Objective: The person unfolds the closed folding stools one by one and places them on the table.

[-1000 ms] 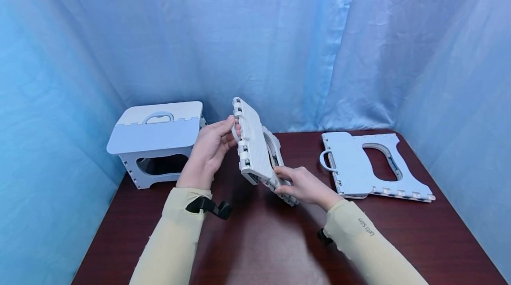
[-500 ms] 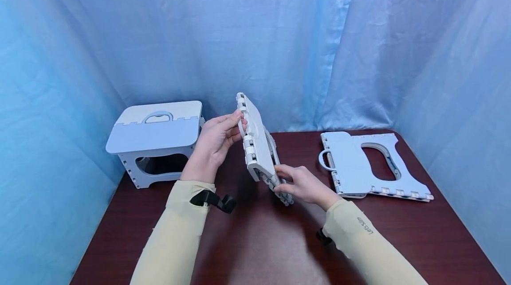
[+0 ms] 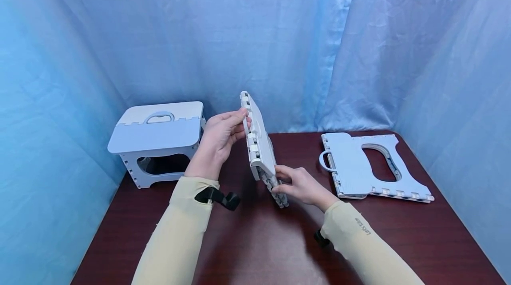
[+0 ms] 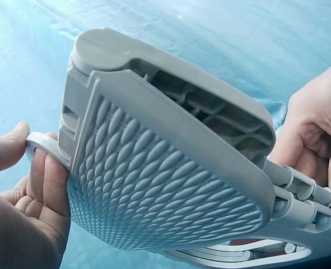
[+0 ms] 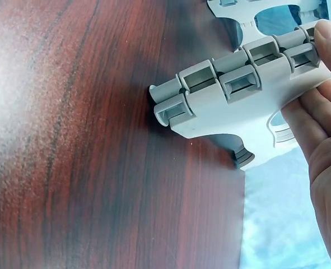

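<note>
A pale grey folding stool (image 3: 259, 136), folded flat, stands steeply tilted on edge above the middle of the table. My left hand (image 3: 221, 136) grips its carrying handle (image 4: 45, 147), fingers hooked through the loop and thumb on the outside. My right hand (image 3: 299, 183) pinches the hinged side edge lower down, the thumb over the hinge knuckles and the fingers underneath, as the right wrist view shows. The textured underside or top panel (image 4: 159, 179) faces the left wrist camera. In the right wrist view, the stool's lower corner (image 5: 173, 109) is close to the tabletop; contact cannot be made out.
An unfolded stool (image 3: 155, 136) stands upright at the table's back left. Another folded stool (image 3: 351, 165) lies flat at the right, its handle pointing left. Blue curtains (image 3: 239, 32) surround the dark red wooden table (image 3: 255, 249) at the back and sides.
The held stool has turned more edge-on and its upper end has shifted right and slightly up. My left hand has moved right with it; my right hand has barely moved.
</note>
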`<control>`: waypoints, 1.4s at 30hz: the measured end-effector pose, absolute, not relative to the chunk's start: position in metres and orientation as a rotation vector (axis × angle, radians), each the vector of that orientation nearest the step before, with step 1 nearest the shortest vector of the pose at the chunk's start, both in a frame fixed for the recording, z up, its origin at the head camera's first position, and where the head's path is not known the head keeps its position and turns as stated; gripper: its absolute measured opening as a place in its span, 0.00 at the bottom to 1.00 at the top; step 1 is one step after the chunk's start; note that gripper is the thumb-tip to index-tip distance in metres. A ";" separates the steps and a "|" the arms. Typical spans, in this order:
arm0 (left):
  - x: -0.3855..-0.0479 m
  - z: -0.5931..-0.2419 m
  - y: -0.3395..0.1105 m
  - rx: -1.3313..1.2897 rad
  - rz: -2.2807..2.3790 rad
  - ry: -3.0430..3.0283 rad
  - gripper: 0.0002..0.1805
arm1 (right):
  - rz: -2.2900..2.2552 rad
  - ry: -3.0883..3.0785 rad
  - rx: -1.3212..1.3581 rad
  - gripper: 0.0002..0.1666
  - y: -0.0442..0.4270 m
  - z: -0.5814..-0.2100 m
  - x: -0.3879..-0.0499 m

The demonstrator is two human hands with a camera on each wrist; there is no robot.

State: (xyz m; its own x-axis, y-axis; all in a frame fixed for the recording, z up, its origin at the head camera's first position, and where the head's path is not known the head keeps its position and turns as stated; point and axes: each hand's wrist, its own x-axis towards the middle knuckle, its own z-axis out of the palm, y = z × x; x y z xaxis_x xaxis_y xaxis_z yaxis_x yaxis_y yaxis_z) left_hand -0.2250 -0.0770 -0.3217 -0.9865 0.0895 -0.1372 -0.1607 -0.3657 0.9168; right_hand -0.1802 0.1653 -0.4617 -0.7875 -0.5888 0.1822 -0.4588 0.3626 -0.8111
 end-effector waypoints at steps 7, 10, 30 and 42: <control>-0.225 -0.319 -0.073 -0.100 2.466 1.701 0.21 | -1.420 2.478 -0.952 0.27 0.164 -0.465 -0.180; -0.226 -0.317 -0.072 -0.106 2.460 1.707 0.22 | -1.423 2.476 -0.944 0.28 0.163 -0.465 -0.180; -0.228 -0.311 -0.056 -0.130 2.438 1.803 0.18 | -1.447 2.458 -0.889 0.25 0.165 -0.465 -0.179; -0.230 -0.310 -0.049 -0.118 2.423 1.833 0.17 | -1.466 2.456 -0.891 0.27 0.166 -0.467 -0.178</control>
State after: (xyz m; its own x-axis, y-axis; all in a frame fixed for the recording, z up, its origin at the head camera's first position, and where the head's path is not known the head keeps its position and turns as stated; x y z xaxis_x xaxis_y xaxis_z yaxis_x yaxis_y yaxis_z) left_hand -0.2295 -0.0495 -0.3097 -0.9919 0.0337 -0.1221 -0.1267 -0.2699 0.9545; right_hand -0.1777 0.1664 -0.4671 -0.8135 -0.5561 0.1705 -0.4140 0.3477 -0.8412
